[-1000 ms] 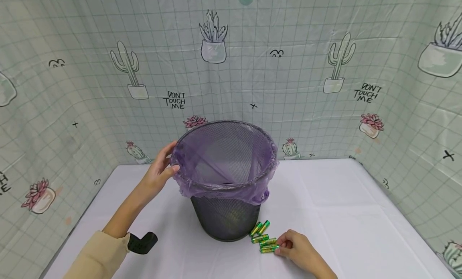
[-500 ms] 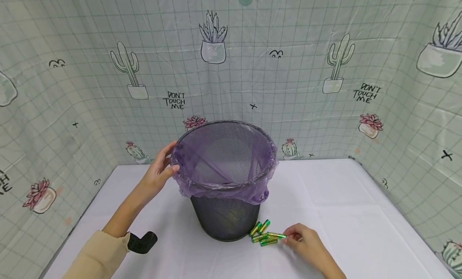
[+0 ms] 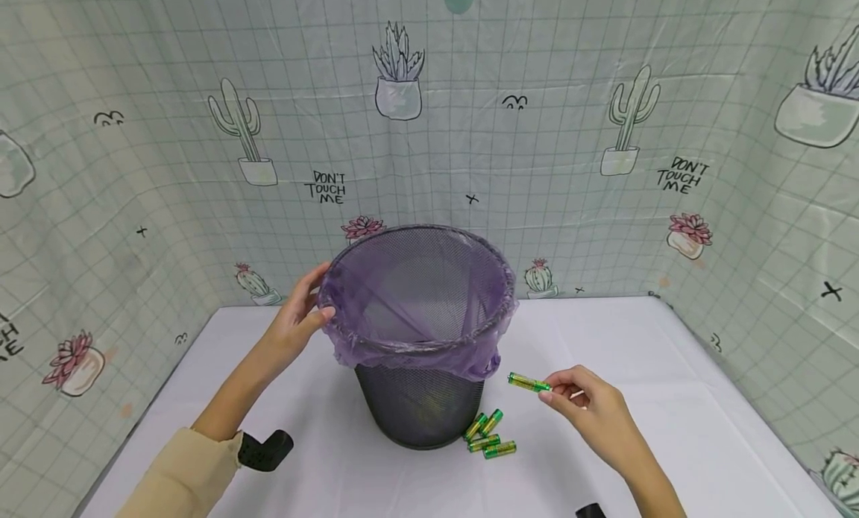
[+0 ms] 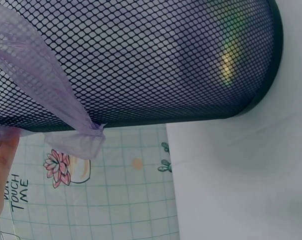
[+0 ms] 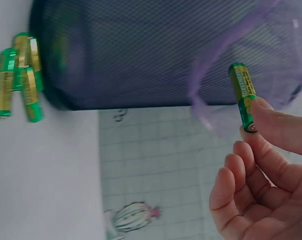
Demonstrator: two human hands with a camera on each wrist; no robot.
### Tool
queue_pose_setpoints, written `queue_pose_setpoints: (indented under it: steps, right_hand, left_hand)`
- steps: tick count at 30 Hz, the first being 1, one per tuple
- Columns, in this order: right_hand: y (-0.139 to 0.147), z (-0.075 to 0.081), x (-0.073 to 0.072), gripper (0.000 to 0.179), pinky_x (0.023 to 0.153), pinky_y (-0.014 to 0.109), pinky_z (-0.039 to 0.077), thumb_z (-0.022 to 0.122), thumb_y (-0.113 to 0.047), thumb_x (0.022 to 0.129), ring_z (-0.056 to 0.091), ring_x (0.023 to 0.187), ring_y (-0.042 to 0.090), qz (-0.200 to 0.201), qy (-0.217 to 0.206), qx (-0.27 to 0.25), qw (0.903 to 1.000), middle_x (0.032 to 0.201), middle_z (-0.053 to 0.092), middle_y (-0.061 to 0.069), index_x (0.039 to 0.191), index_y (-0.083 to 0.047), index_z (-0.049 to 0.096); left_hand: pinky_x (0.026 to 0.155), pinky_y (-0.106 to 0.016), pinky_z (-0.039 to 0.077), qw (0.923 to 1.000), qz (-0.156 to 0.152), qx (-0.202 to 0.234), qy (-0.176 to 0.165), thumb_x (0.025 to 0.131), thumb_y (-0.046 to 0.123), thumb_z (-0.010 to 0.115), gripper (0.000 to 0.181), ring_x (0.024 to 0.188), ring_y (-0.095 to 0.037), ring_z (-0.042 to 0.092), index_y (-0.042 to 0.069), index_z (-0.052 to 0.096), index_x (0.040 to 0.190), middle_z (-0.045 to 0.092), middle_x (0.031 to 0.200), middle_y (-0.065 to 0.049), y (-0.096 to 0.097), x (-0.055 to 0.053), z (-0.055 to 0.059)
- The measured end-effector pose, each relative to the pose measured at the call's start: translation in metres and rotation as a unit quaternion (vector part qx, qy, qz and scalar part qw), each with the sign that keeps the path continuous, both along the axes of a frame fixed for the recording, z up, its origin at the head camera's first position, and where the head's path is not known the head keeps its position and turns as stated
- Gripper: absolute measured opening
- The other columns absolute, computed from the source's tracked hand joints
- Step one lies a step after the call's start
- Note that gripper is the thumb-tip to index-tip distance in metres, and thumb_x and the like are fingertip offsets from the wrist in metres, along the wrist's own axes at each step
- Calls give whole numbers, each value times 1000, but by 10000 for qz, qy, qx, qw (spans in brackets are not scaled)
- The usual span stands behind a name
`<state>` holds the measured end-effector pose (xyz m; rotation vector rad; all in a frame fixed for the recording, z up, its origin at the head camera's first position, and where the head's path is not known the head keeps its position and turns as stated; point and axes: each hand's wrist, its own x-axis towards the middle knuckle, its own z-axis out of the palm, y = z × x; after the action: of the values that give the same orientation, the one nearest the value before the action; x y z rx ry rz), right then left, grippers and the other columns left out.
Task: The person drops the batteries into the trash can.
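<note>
A black mesh wastebasket (image 3: 423,406), lined with a purple plastic bag (image 3: 486,358) folded over its rim, stands upright on the table. My left hand (image 3: 295,320) holds the left side of its rim, thumb toward the front. In the left wrist view only part of that hand (image 4: 2,162) shows, against the bag. My right hand (image 3: 597,410) pinches a green and gold battery (image 3: 526,382) by one end, raised above the table right of the basket. The battery (image 5: 242,92) points away from the fingers in the right wrist view.
Several similar batteries (image 3: 499,449) lie by the basket's lower right side. Something green and yellow (image 4: 228,62) shows blurred through the mesh near the bottom. A white cloth (image 3: 637,369) covers the table, and printed grid fabric (image 3: 429,153) hangs behind and at both sides.
My right hand has picked one battery out of the pile and lifted it up and to the right. The left hand and the wastebasket have stayed in place.
</note>
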<state>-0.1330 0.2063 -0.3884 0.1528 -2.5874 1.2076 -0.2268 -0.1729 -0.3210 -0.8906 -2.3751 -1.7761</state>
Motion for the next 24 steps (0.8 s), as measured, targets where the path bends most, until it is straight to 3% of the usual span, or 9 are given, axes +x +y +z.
queue_pose_setpoints:
  steps: [5, 13, 19, 24]
  right_hand:
    - [-1, 24, 2, 9, 64, 17, 45, 67, -16, 84, 53, 74, 2, 70, 607, -122, 9981, 83, 58, -4, 92, -12, 65]
    - [-9, 55, -1, 13, 70, 11, 44, 66, -4, 83, 54, 77, 1, 293, 1559, -320, 9868, 85, 58, -7, 94, -11, 64]
    - [-24, 72, -6, 15, 70, 11, 44, 67, -1, 81, 53, 78, 1, 565, 1917, -331, 9793, 87, 58, -5, 94, -9, 64]
    - [-40, 78, -13, 16, 66, 14, 44, 69, -1, 80, 51, 76, 3, 917, 2085, -40, 9737, 85, 57, -6, 93, -8, 63]
  left_hand:
    - [88, -8, 38, 10000, -13, -8, -7, 93, 10, 40, 63, 127, -40, 28, 1, 10, 147, 18, 143, -24, 0, -1, -1]
    - [88, -9, 38, 10000, -6, -62, -16, 93, 11, 40, 63, 128, -40, 28, 2, 10, 148, 18, 145, -23, 0, -1, -2]
    - [88, -8, 37, 9999, 5, -116, -47, 94, 14, 41, 64, 130, -41, 26, 3, 9, 148, 15, 147, -23, -1, -2, -2]
    - [88, -8, 37, 10000, -18, -80, -33, 94, 13, 40, 64, 130, -42, 26, 3, 8, 148, 15, 147, -24, -1, -2, -2]
